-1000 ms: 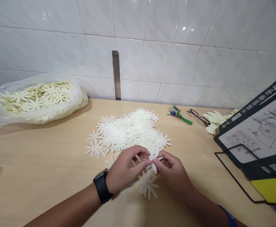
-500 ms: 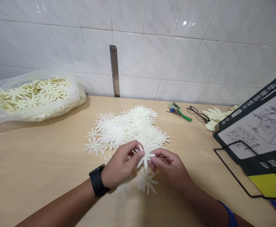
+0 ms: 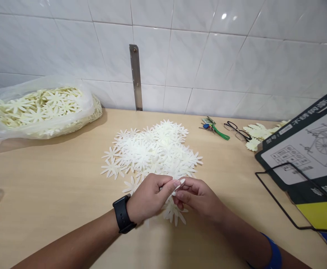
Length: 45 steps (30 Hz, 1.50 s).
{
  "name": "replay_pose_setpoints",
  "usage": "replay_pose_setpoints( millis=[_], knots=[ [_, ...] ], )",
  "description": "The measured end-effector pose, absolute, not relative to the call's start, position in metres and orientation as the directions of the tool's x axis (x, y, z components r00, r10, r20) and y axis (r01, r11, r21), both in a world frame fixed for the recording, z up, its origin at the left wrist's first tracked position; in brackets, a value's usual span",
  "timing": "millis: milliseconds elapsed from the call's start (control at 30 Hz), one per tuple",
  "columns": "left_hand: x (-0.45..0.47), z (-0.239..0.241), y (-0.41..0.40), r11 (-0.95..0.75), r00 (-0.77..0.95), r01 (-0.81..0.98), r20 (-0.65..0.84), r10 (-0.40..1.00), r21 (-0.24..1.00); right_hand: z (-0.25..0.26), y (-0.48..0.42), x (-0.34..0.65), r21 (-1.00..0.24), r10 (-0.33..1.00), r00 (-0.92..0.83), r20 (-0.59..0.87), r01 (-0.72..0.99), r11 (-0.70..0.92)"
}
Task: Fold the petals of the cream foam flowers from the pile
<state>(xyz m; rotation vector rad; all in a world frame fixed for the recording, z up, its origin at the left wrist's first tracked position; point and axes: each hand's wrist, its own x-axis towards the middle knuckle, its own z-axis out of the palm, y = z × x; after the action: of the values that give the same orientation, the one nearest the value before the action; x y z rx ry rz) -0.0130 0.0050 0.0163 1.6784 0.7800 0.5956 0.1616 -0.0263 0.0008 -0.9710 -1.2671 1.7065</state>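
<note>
Between both hands is a white flower-shaped cutout (image 3: 179, 184), mostly hidden by the fingers, with a few petals showing. My left hand (image 3: 153, 196), a black watch (image 3: 122, 215) on its wrist, pinches it with thumb and forefinger. From the other side my right hand (image 3: 199, 195) grips its petals between thumb and fingertips. Below the hands, another cutout flower (image 3: 175, 216) lies on the table, partly covered. Just beyond them spreads a loose pile of the same white flowers (image 3: 149, 149).
On the left sits a clear plastic bag (image 3: 87, 116) full of cream flowers. Keys with a green strap (image 3: 221, 132) and eyeglasses (image 3: 238, 131) lie at the back right, near more cream cutouts (image 3: 257, 131). A printed box (image 3: 306, 164) with a black wire frame (image 3: 275, 203) stands at right. Tiled wall behind.
The flower, earlier spread out flat-on between the fingertips, is now folded or turned edge-on. My left hand has shifted right, closer to my right hand. The view has tilted slightly down.
</note>
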Motion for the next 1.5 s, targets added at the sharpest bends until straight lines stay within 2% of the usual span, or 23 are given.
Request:
replay_pose_setpoints(
  millis=[167, 433, 767, 1000, 1500],
  knots=[
    [-0.0147, 0.0142, 0.0091, 0.005, 0.561, 0.137, -0.082, 0.824, 0.991, 0.0015, -0.0268, 0.1632, -0.983, 0.9, -0.428, -0.082, -0.117, -0.144],
    [-0.0158, 0.0153, 0.0137, 0.03, 0.618, 0.039, -0.048, 0.785, 0.999, -0.0044, -0.0261, 0.1653, -0.959, 0.919, -0.388, -0.072, -0.228, -0.171],
    [-0.017, 0.0153, 0.0123, -0.046, 0.628, 0.055, 0.001, 0.778, 0.997, 0.0018, -0.0268, 0.1622, -0.977, 0.902, -0.429, -0.038, -0.176, -0.125],
    [-0.015, 0.0141, 0.0111, -0.078, 0.613, 0.084, 0.01, 0.79, 0.993, 0.0006, -0.0299, 0.1598, -0.977, 0.906, -0.411, -0.101, -0.13, -0.168],
    [-0.0165, 0.0133, 0.0095, -0.139, 0.62, 0.156, 0.012, 0.785, 0.978, 0.0013, -0.0293, 0.1619, -0.98, 0.903, -0.418, -0.099, -0.118, -0.162]
  ],
)
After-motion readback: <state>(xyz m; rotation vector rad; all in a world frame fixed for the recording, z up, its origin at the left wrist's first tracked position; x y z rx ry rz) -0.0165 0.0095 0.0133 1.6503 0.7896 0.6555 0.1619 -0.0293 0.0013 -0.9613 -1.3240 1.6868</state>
